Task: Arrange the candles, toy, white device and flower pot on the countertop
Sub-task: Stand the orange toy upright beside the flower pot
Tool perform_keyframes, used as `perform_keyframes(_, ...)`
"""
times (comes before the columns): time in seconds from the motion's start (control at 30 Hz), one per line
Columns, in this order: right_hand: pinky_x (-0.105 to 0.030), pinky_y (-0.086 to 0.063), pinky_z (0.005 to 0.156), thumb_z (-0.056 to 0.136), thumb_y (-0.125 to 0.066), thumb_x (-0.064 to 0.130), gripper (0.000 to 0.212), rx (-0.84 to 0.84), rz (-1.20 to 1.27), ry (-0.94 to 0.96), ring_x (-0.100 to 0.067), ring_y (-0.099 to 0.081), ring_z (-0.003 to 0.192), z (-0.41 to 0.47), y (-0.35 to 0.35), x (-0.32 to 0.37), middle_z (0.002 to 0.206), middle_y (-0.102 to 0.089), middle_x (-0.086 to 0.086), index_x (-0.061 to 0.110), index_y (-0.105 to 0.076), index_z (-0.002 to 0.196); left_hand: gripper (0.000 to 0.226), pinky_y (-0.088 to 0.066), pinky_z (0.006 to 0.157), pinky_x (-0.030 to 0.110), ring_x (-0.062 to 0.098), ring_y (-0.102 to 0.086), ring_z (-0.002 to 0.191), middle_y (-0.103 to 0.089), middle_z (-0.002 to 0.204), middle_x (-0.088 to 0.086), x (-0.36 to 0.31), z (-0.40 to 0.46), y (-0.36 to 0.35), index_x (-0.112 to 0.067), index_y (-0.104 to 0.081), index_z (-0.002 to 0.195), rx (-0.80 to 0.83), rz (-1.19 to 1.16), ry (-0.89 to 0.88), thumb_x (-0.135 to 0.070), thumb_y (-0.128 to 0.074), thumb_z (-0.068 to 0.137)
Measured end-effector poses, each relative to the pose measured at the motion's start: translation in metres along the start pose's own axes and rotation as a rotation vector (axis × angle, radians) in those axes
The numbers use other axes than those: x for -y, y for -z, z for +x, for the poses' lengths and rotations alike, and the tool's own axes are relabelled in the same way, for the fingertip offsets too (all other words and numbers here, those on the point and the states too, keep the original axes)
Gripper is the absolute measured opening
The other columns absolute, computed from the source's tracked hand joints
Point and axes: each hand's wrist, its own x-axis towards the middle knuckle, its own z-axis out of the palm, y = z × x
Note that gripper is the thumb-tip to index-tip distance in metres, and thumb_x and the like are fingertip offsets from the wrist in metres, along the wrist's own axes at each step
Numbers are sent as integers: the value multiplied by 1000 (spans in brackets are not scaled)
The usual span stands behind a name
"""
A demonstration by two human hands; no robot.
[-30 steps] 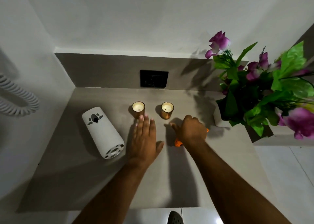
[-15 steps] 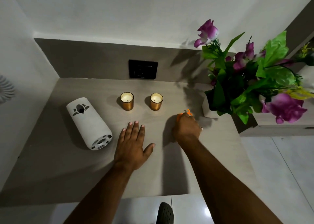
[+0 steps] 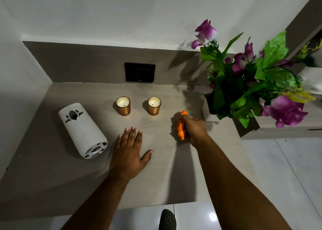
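Note:
Two candles in copper glasses stand side by side mid-counter, the left candle [image 3: 123,106] and the right candle [image 3: 154,105]. A white cylindrical device [image 3: 81,129] lies on its side at the left. My right hand [image 3: 194,129] is shut on an orange toy [image 3: 181,126], holding it on the countertop [image 3: 156,177] between the right candle and the white flower pot [image 3: 208,113]. The pot carries purple flowers and green leaves. My left hand [image 3: 129,150] rests flat on the counter with fingers spread, below the left candle, holding nothing.
A black wall socket [image 3: 140,72] sits on the grey backsplash behind the candles. White walls close the counter at left and back. A lower ledge [image 3: 278,132] runs behind the pot at right. Tiled floor and a shoe [image 3: 167,220] show below the counter's front edge.
My right hand has lifted the orange toy from lying flat, moved it right and away toward the pot, and turned so the toy shows. My left hand has drawn back from the candles.

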Motion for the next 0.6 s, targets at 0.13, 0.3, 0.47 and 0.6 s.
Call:
perform_keyframes(0.13,-57,-59,77,86,-71,22,34,39,59,-10,-37,-59,52,9,6,-3,64,-60,-30,-10,-62,81,84,-9,120,45,28,-8,150,-17,162,9,1,0,1,-19,-21,151,-1,-5,-6,-72,-19,86)
perform_keyframes(0.3,-47,-60,68,84,-75,31,51,-8,14,1,-40,-64,69,11,10,-3,88,-65,-41,-17,-66,98,84,-9,120,45,28,-9,150,-17,162,9,0,0,2,-18,-22,151,-1,-8,-8,-71,-21,86)
perform_keyframes(0.47,-36,-55,62,87,-68,47,51,-26,-7,48,-34,-70,69,0,14,-5,76,-70,-27,-3,-70,77,84,-11,119,45,29,-12,150,-20,161,10,0,0,3,-18,-25,150,-6,-24,-15,-71,-22,86)
perform_keyframes(0.6,-38,-50,76,91,-60,50,44,-251,-237,217,-30,-64,80,-13,22,-23,75,-68,-13,12,-64,68,84,-12,118,45,30,-14,149,-22,161,11,2,0,1,-16,-27,150,-7,-16,-24,-71,-22,86)
